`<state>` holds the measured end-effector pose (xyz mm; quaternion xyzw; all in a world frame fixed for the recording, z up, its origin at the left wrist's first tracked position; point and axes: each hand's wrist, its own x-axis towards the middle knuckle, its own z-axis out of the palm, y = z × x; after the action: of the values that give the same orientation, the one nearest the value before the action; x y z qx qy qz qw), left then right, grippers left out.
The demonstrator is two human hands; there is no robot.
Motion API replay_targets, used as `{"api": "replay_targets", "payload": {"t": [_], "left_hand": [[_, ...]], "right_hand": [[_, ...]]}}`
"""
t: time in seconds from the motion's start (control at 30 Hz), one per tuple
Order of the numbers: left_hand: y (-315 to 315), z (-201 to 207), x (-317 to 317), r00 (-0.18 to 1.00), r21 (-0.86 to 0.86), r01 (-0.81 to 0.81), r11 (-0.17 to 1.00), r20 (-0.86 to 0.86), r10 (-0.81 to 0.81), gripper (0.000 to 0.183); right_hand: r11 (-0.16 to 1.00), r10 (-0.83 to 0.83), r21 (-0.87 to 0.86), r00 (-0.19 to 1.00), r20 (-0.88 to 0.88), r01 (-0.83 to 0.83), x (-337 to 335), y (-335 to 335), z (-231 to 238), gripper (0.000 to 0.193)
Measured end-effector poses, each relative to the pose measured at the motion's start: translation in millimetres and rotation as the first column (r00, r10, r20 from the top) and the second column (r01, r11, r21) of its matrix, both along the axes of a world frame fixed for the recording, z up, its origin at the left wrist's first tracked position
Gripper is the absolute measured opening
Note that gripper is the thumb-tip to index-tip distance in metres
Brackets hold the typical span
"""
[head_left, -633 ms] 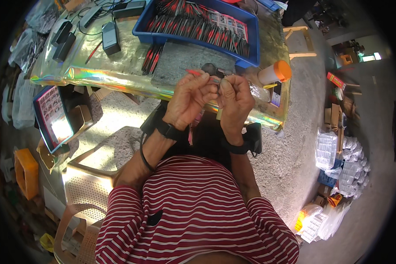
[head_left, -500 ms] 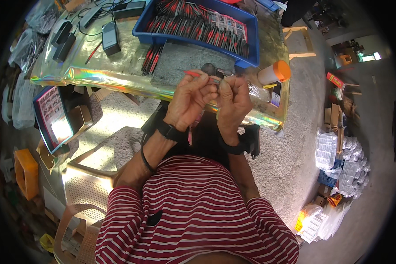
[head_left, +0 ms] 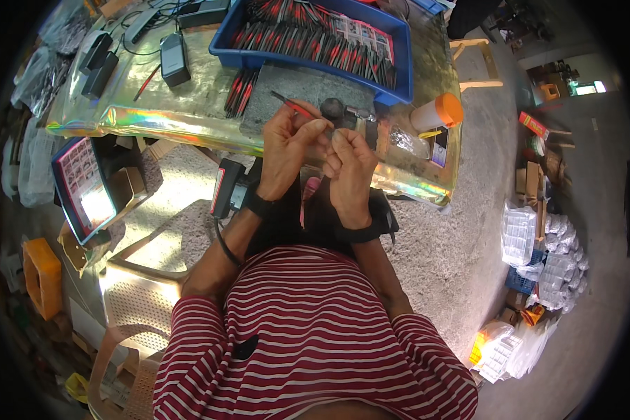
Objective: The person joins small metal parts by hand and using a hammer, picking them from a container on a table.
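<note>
My left hand [head_left: 285, 152] is closed on a slim red-and-black pointed tool [head_left: 299, 108], whose dark tip angles up and to the left over a grey slab [head_left: 308, 82]. Right beside it, my right hand [head_left: 351, 171] is pinched close to the tool's near end; whatever sits between its fingertips is too small or hidden to name. Just beyond my fingers a hammer [head_left: 334, 108] with a rounded dark head lies on the slab's near edge. Several similar red-and-black tools [head_left: 241, 93] lie in a row left of the slab.
A blue bin [head_left: 403, 52] packed with red-and-black tools stands at the back of the shiny-covered table [head_left: 140, 105]. An orange-lidded jar [head_left: 434, 114] and a clear plastic bag [head_left: 407, 143] are at the right. Dark devices with cables, including a grey box [head_left: 175, 60], lie left. A plastic chair [head_left: 136, 301] stands lower left.
Both hands have shifted a little left, the right one more. The tool's dark tip now shows, tilted up to the left, and the hammer is less covered by my fingers.
</note>
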<state>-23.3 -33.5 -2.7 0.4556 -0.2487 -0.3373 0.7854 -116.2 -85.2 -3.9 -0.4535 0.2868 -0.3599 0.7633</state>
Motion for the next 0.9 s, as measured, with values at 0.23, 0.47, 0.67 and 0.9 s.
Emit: {"api": "replay_targets", "payload": {"t": [0.23,0.47,0.67,0.9], "left_hand": [[-21,-6,9,0.966,0.070,-0.034,0.997,0.257,0.015,0.006],[-43,-20,20,0.878,0.111,-0.093,0.990,0.477,0.029,0.010],[-56,-31,27,0.830,0.119,-0.086,0.989,0.558,0.005,0.011],[-60,-42,31,0.818,0.171,-0.033,0.985,0.570,-0.072,0.006]], "right_hand": [[0.978,0.021,0.205,0.999,0.028,-0.026,4,-8,0,0.019],[0.984,0.033,0.174,0.998,-0.047,-0.025,-1,-24,-9,0.022],[0.998,-0.049,0.034,0.993,-0.105,0.053,-31,-36,-5,0.018],[0.984,-0.122,-0.161,0.953,-0.278,0.079,-60,-45,-23,0.016]]}}
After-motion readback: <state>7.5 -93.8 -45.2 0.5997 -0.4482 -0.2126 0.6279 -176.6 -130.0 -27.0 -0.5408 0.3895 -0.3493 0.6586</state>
